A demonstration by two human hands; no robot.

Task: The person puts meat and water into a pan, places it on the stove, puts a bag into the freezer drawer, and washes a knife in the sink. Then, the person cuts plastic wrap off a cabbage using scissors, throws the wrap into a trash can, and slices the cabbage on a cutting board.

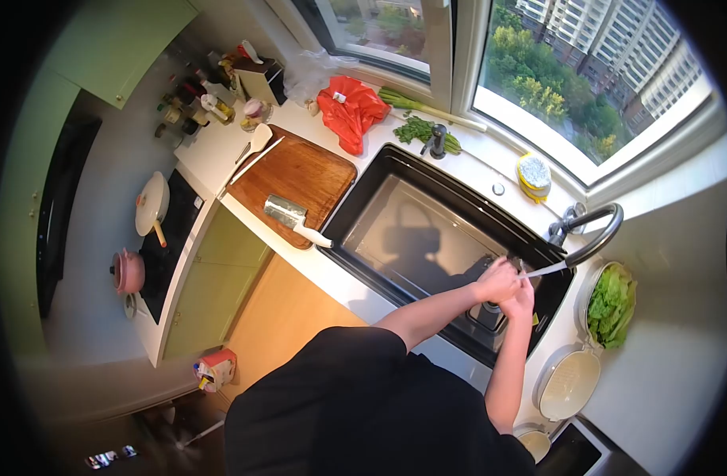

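My left hand (496,281) and my right hand (521,299) are pressed together over the right part of the black sink (387,206). A stream of water (546,270) from the curved black faucet (605,238) reaches them. The left hand's fingers are curled against the right hand, and the right hand's fingers are closed and partly covered. Whatever may be between them is hidden. Below the hands is the drain area, with a dark object (487,316) partly behind my wrists. My shadow falls on the sink floor.
Left of the sink, a cleaver (288,213) lies on a wooden cutting board (260,186), its handle over the sink edge. Behind are a red plastic bag (351,111), chopped greens (417,131) and scallions (435,111). Lettuce (611,305) and a white strainer (569,385) stand at right.
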